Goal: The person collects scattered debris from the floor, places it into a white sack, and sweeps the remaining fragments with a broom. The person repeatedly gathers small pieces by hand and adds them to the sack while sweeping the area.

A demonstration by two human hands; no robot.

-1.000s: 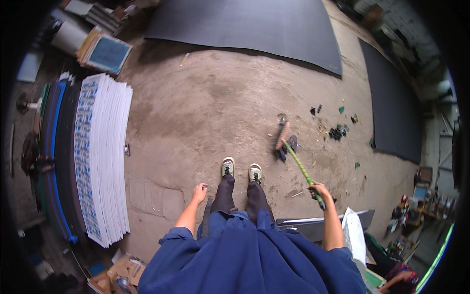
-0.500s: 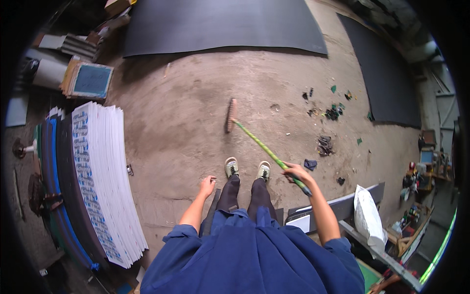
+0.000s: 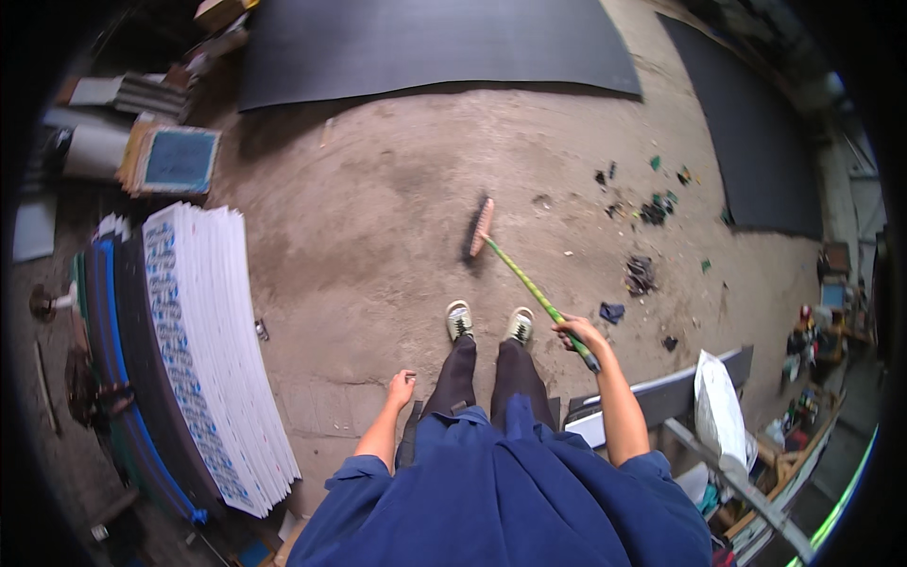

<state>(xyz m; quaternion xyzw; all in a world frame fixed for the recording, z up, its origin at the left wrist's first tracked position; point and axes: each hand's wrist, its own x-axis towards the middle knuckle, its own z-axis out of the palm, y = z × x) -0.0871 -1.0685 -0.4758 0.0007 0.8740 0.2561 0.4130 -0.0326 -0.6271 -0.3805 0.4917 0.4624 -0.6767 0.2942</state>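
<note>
My right hand (image 3: pixel 580 333) is wrapped round the upper part of a yellow-green handle of a broom (image 3: pixel 524 280). The dark end of the handle sticks out behind my palm. Its pinkish head (image 3: pixel 483 228) with dark bristles is down at the concrete floor, ahead of my shoes (image 3: pixel 460 320). At my left side, my left hand (image 3: pixel 402 386) hangs free of the broom. Its fingers are loosely bent and slightly apart, with nothing discernible in them.
Dark scraps (image 3: pixel 654 209) and a crumpled dark heap (image 3: pixel 640 274) litter the floor at right. Black sheets (image 3: pixel 435 47) lie ahead and far right. A stack of white boards (image 3: pixel 213 350) stands at left. Near right are a white bag (image 3: pixel 720 411) and a metal rail (image 3: pixel 746 491).
The broom head has shifted a little to the right in view and tilted. My right hand keeps its grip. The whole view has swung slightly, and my left hand sits a bit lower.
</note>
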